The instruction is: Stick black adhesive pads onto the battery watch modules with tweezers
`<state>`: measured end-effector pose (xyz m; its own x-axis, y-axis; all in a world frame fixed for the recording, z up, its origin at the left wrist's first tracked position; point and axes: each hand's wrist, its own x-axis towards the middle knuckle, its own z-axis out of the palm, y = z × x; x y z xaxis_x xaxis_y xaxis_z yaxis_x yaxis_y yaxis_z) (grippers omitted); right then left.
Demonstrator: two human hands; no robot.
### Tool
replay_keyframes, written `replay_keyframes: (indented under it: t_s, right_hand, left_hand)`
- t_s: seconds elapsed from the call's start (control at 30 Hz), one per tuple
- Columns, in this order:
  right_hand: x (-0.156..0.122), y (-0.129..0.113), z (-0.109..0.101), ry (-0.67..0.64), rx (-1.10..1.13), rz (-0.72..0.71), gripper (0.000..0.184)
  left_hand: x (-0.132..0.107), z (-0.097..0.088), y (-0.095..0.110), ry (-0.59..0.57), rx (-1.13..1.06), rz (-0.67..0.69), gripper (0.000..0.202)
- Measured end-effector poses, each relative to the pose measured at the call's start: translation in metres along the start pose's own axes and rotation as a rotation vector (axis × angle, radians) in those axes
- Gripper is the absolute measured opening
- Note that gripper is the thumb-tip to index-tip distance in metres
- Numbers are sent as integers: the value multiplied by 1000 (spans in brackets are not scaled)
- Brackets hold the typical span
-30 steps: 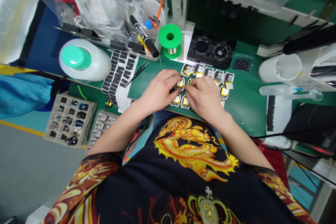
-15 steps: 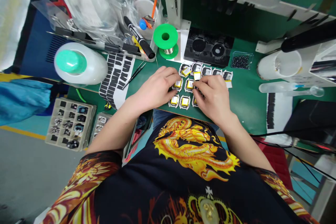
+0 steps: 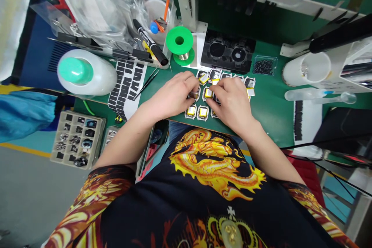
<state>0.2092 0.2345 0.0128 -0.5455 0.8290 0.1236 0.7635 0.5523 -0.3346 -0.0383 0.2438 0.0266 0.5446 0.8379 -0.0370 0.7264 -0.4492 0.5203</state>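
Note:
Small white watch cases with yellow-edged batteries lie in rows on the green bench. My left hand (image 3: 178,95) has its finger and thumb bent around a watch case (image 3: 194,94) at the left of the middle row; its inside looks dark and brownish. Beside it, my right hand (image 3: 235,99) brings thumb and index finger to the right edge of another watch case (image 3: 207,93), whose battery shows pale with a yellow edge. In the front row lie a watch case (image 3: 190,112) and a second watch case (image 3: 202,112). The right hand partly covers several others.
Behind the rows stand a green solder spool (image 3: 180,42) and a black fixture (image 3: 228,51). Tweezers (image 3: 147,83) lie on the left near a white bottle (image 3: 100,73). A tray of tiny black parts (image 3: 265,66) and a white cup (image 3: 306,70) are at the right.
My right thumb and index finger have moved left to the neighbouring watch case. In the left hand's case, yellow showed before and a dark inside shows now. The view has shifted slightly.

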Motion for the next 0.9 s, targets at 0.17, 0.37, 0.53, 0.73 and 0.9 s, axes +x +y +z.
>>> replay_keyframes:
  t_s: [0.17,0.37,0.53,0.73,0.9]
  right_hand:
    - [5,-2,-3,-32,-2,-5,21]
    - [8,-5,-1,-23,22,16,19]
    - [12,-1,4,-39,16,31,19]
    - [22,2,2,-58,18,30,17]
    - [20,-6,-2,-62,5,-6,9]
  left_hand:
    - [1,1,0,25,-22,19,23]
    - [-8,7,2,85,-2,11,12]
    - [-16,18,2,176,37,19,12]
    - [-20,25,8,211,177,-4,17]
    - [-22,23,9,141,215,24,20]
